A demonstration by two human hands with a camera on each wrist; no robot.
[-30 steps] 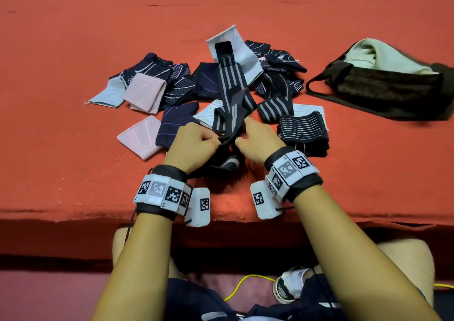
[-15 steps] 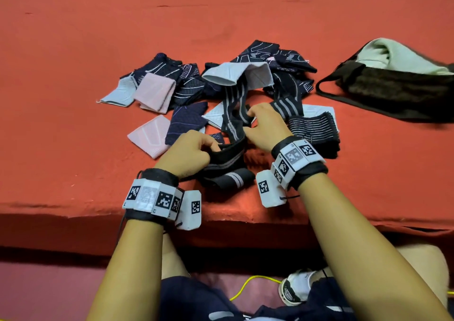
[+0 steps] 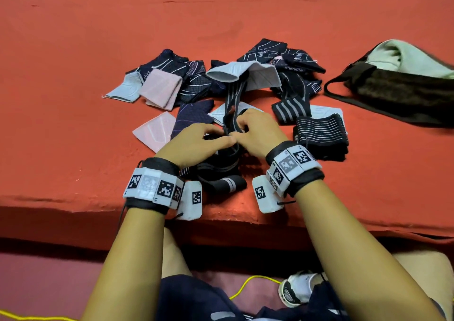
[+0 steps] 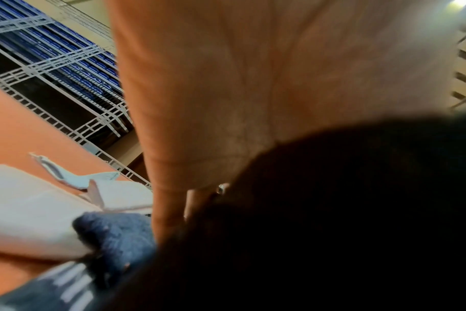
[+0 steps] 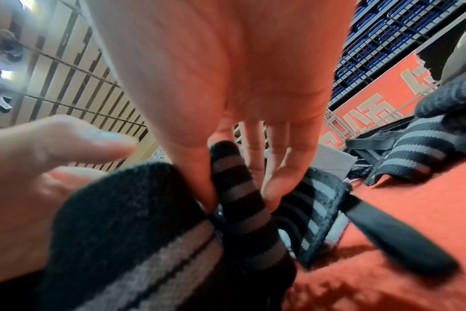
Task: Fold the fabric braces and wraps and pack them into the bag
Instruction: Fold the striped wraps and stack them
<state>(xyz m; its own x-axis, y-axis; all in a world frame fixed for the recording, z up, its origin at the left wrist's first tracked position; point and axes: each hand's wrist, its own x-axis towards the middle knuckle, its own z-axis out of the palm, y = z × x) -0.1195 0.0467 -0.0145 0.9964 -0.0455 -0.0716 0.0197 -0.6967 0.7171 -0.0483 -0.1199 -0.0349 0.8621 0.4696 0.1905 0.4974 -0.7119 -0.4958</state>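
A long black wrap with grey stripes (image 3: 232, 99) runs from under a white brace (image 3: 258, 73) down to my hands, and its folded layers (image 3: 221, 173) lie stacked near the table's front edge. My left hand (image 3: 227, 140) and right hand (image 3: 239, 126) meet over it, both pinching the strap. In the right wrist view the thumb and fingers (image 5: 274, 181) clamp the striped wrap (image 5: 240, 189). Dark fabric (image 4: 333, 210) fills much of the left wrist view under the palm, hiding the fingertips. The dark bag (image 3: 393, 92) lies open at the right with pale cloth inside.
A loose pile of navy, pink (image 3: 161, 89) and white braces spreads behind my hands on the red cloth-covered table (image 3: 73, 148). A folded black striped wrap (image 3: 319, 136) and a smaller one (image 3: 291, 108) lie to the right. The table's front edge is just below my wrists.
The striped wrap has been drawn toward me and more of it is folded near the edge. The white brace tipped over onto it. My hands came together on the strap.
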